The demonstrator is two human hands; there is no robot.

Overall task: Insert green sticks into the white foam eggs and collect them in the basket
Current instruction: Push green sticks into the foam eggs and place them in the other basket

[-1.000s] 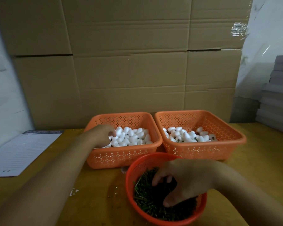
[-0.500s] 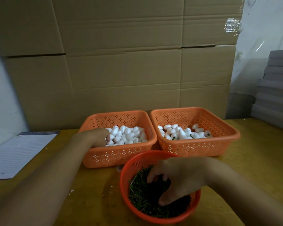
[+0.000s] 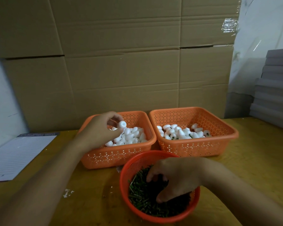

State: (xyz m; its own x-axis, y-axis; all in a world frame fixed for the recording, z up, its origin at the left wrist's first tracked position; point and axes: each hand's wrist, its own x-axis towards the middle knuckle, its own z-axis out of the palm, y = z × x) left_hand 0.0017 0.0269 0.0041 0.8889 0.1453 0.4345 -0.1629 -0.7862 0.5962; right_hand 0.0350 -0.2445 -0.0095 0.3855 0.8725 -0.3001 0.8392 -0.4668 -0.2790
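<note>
1. White foam, smooth and egg-shaped: one foam egg (image 3: pixel 122 124) is pinched at the fingertips of the left hand (image 3: pixel 101 128), raised just above the heap of plain eggs (image 3: pixel 129 136) in the left orange basket (image 3: pixel 116 154).
2. The right hand (image 3: pixel 173 176) reaches into the round red basket (image 3: pixel 155 214) nearest the person, fingers curled down among the thin dark green sticks (image 3: pixel 142 196); whether it has caught one, I cannot tell.
3. The right orange basket (image 3: pixel 194 147), touching the left one, holds white eggs with green stems (image 3: pixel 183 132) showing between them.
4. Three baskets stand on the yellow wooden table (image 3: pixel 252 160): two rectangular, one round. Eggs and sticks are too many to count.
5. A lined paper sheet (image 3: pixel 18 155) lies at the left; cardboard (image 3: pixel 121 62) stands behind.
</note>
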